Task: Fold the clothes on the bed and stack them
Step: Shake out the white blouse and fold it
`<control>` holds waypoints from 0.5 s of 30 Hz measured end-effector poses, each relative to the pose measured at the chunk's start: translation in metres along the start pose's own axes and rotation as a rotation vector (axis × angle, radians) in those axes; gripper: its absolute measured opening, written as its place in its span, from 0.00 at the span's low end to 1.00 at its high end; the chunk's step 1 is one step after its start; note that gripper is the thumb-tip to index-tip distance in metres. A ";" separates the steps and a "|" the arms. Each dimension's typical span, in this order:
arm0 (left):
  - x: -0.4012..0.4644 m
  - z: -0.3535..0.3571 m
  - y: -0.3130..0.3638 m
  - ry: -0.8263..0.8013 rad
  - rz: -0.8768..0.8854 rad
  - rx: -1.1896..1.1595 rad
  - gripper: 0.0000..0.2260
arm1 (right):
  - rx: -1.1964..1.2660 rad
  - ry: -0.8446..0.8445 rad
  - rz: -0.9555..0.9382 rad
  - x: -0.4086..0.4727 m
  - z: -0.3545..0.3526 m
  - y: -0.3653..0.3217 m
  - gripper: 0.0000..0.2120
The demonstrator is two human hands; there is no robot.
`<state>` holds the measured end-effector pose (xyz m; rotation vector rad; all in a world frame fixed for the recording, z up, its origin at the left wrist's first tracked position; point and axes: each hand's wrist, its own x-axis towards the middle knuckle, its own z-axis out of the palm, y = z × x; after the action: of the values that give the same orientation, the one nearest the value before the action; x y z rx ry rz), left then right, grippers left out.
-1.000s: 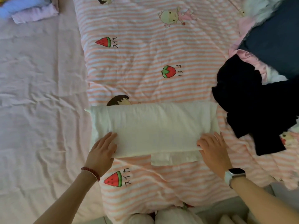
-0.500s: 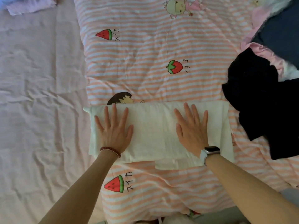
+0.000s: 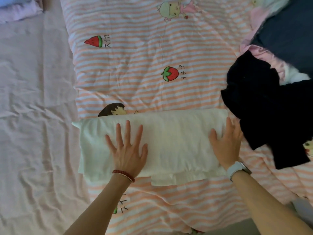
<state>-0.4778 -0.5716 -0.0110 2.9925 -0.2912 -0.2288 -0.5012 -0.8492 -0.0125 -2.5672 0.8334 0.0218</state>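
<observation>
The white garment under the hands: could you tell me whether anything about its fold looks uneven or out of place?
Yes. A lower layer of the white garment sticks out below its near edge, so the layers are not lined up. Both the left hand and the right hand lie flat on it.

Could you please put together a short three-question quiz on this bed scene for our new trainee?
1. True or false: both hands lie flat on the white folded garment.
2. Which wrist wears the red bead bracelet: A) left, B) right?
3. What lies just right of the right hand, partly over the striped quilt?

Key:
1. True; the left hand and the right hand press it with straight fingers.
2. A; the right wrist wears a white watch.
3. A black garment, unfolded.
</observation>
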 end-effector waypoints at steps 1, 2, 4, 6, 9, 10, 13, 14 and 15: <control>-0.003 0.002 0.018 -0.021 0.059 0.009 0.26 | 0.038 0.022 0.044 -0.003 -0.003 0.002 0.26; -0.005 0.004 0.034 -0.052 0.105 0.015 0.26 | 0.068 0.026 0.084 -0.004 -0.005 0.004 0.23; -0.005 0.013 0.059 -0.111 0.169 0.028 0.27 | 0.127 0.001 0.184 -0.004 -0.008 0.006 0.18; -0.004 0.022 0.072 -0.166 0.194 0.051 0.28 | 0.132 -0.060 0.266 0.001 -0.011 0.008 0.17; -0.003 0.038 0.075 -0.241 0.157 0.089 0.29 | 0.117 -0.179 0.279 0.007 -0.014 0.010 0.17; -0.002 0.043 0.073 -0.254 0.141 0.106 0.30 | 0.118 -0.186 0.249 0.009 -0.014 0.010 0.14; -0.003 0.052 0.070 -0.257 0.121 0.129 0.30 | 0.183 -0.155 0.077 0.008 -0.014 0.006 0.07; -0.002 0.054 0.070 -0.261 0.118 0.138 0.30 | 0.267 -0.159 0.042 0.007 -0.013 0.003 0.07; -0.003 0.055 0.070 -0.265 0.115 0.145 0.29 | 0.366 -0.176 0.044 0.006 -0.013 0.001 0.06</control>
<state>-0.5020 -0.6455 -0.0551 3.0714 -0.5265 -0.6196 -0.4983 -0.8586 -0.0015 -2.1700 0.7493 0.0974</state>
